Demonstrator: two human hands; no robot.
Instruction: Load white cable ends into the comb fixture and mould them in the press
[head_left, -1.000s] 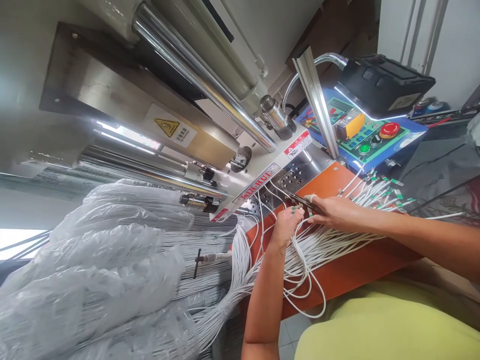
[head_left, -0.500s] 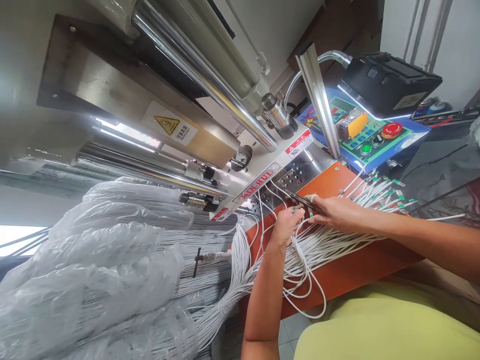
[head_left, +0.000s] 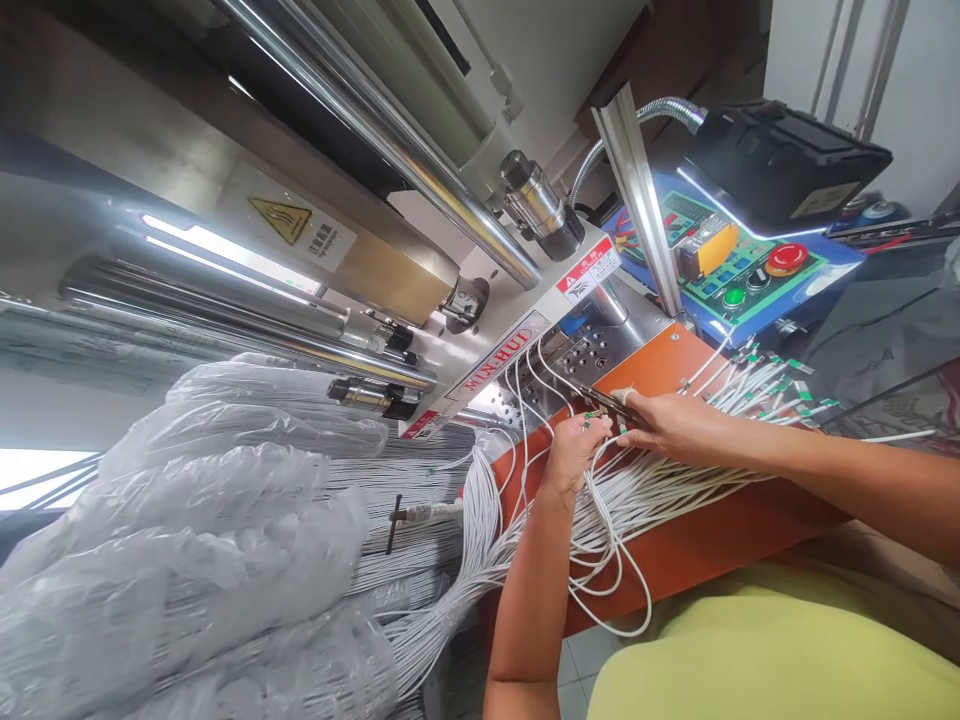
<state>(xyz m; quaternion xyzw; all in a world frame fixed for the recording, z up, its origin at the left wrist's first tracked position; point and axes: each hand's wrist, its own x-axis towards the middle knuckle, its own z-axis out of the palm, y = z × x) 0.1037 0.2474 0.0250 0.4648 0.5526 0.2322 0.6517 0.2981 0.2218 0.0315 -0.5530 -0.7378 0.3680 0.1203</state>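
Observation:
Over the orange work table, my left hand [head_left: 576, 448] pinches the end of a white cable, where small green and metal connector parts [head_left: 589, 422] show at its fingertips. My right hand [head_left: 660, 422] is closed on dark metal pliers [head_left: 606, 400]; their jaws point left toward the left hand's fingers, and their exact kind is partly hidden by the hand. Below both hands lies a thick bundle of white cables [head_left: 637, 500], with several loops hanging over the table's front edge. Other white cables [head_left: 555, 378] run from the machine's mould to the hands.
The moulding machine's white plate [head_left: 517, 350] and steel rods [head_left: 420, 170] stand above the drilled metal mould [head_left: 589, 350]. At right are cable ends with green tips [head_left: 780, 385] and a blue control box [head_left: 825, 270]. Plastic-wrapped cable bundles [head_left: 225, 520] fill the left.
The machine's white plate and head have risen up and to the left, away from the mould, with a blue part now showing under it. My hands stay almost in place.

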